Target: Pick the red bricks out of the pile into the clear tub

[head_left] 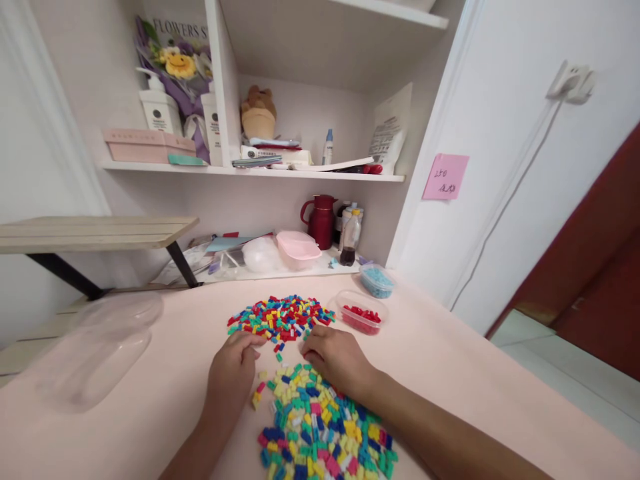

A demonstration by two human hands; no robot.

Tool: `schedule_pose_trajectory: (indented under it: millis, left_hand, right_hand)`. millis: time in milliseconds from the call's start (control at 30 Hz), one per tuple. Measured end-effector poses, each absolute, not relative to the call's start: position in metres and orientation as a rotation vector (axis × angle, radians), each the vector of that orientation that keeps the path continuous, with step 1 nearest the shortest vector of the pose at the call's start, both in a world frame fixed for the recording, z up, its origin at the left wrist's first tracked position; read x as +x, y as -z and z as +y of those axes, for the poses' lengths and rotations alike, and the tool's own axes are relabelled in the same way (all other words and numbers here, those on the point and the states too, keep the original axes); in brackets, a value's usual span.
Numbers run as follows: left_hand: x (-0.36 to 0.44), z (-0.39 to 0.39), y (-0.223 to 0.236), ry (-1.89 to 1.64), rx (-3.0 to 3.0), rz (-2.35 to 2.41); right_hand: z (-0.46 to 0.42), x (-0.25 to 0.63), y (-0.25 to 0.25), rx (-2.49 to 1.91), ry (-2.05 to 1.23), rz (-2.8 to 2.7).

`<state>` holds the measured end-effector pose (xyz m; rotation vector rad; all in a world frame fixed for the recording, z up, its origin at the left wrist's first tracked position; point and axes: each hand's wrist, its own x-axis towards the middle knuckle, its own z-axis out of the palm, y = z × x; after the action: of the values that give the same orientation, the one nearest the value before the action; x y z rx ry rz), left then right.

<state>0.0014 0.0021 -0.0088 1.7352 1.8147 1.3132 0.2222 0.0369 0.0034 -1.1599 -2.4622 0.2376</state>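
Note:
My left hand [234, 365] rests at the near left edge of a mound of small toy building bricks [280, 319] in mixed colours. Its index finger stretches toward the bricks and its thumb lies apart, with nothing visible between them. My right hand [334, 353] is at the mound's near right edge, palm down, fingers curled together; whatever they may hold is hidden. Between the hands lie a few loose bricks. Closer to me, a wider spread of bricks [320, 427] lies partly under my right forearm.
A clear tub of red bricks [361, 313] and a tub of blue bricks [377, 281] stand right of the mound. Clear plastic containers [100, 353] lie at left beside a wooden stand [95, 233]. Behind are a pink container [299, 248], a red jug [321, 221] and a bottle [351, 240].

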Motion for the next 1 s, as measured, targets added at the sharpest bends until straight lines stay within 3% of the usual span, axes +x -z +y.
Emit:
schedule_pose_trajectory:
  millis: [167, 333, 767, 900, 1000]
  left_hand:
    - [0.003, 0.003, 0.011, -1.209, 1.884, 1.873]
    - [0.007, 0.005, 0.014, -1.041, 2.024, 1.893]
    - [0.009, 0.005, 0.015, -0.821, 2.233, 1.904]
    - [0.009, 0.006, 0.019, -0.776, 2.271, 1.905]
    - [0.010, 0.005, 0.018, -0.743, 2.310, 1.889]
  right_hand:
    - [0.044, 0.230, -0.009, -1.057, -0.400, -2.323]
    - [0.062, 0.259, -0.034, -1.009, -0.281, -2.053]
    - [0.076, 0.309, -0.050, -1.886, 0.369, -2.101]
    - [0.071, 0.295, -0.047, -1.593, 0.326, -2.080]
    - [0.061, 0.268, -0.034, -1.190, 0.026, -2.154]
